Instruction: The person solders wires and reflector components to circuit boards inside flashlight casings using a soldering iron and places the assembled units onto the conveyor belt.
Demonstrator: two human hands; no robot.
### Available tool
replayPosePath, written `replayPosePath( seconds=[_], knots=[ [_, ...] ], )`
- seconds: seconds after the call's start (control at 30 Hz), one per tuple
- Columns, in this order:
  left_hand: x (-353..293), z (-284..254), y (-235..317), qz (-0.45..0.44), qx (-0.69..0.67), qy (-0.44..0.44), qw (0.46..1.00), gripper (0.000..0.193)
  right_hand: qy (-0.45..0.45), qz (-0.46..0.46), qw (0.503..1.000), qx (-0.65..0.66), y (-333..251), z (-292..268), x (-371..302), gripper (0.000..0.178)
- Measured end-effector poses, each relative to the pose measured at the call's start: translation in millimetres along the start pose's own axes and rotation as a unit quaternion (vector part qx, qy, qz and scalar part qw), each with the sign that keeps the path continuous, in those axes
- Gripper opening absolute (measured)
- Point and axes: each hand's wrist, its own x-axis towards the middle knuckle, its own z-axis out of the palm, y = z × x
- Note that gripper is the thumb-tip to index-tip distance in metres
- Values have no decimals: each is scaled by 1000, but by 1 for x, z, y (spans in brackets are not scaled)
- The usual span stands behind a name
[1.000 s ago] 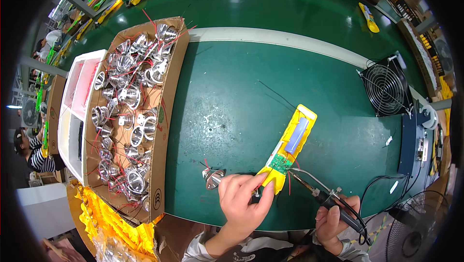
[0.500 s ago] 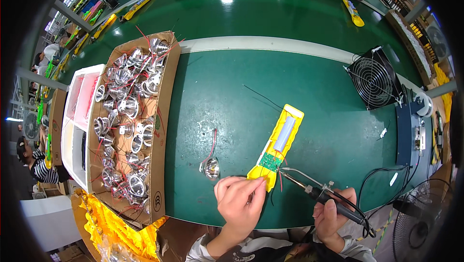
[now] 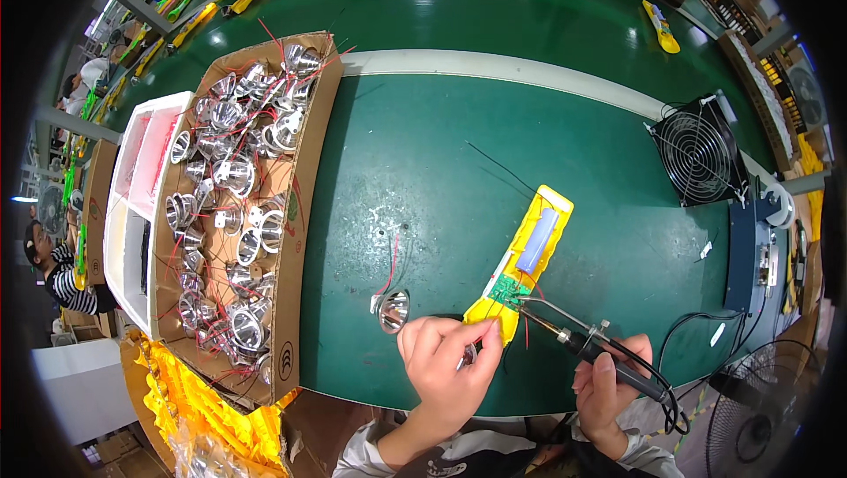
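Observation:
A yellow plastic housing lies slanted on the green bench, with a blue cylindrical battery and a small green circuit board in it. My left hand is closed in a pinch at the housing's near end. What the fingertips grip is hidden; a shiny silver bit shows between thumb and fingers. My right hand is wrapped round a black soldering iron, whose tip is at the circuit board. A thin metal tube runs beside the tip. Left of the housing sits a silver reflector cup with a red wire.
A cardboard box full of wired reflector cups stands at left, beside a white foam tray. Far right are a black fan and a blue-grey bench unit with cables. Beyond the white ledge, yellow housings lie on a green surface.
The whole view has shifted a little. The iron's tip has come closer over the circuit board. My left hand keeps its pinch at the housing's near end.

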Motion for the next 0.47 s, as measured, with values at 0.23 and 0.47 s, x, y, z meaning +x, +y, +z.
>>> replayPosePath(
  seconds=[0.23, 0.47],
  knots=[
    [0, 1, 1, -7, 2, -6, 1000, 16, 9, 15, 1000, -1, 0, 2, 0, 20],
    [0, 1, 1, -5, 5, -10, 1000, 16, -9, -9, 1000, -10, 1, 0, 2, 22]
  ],
)
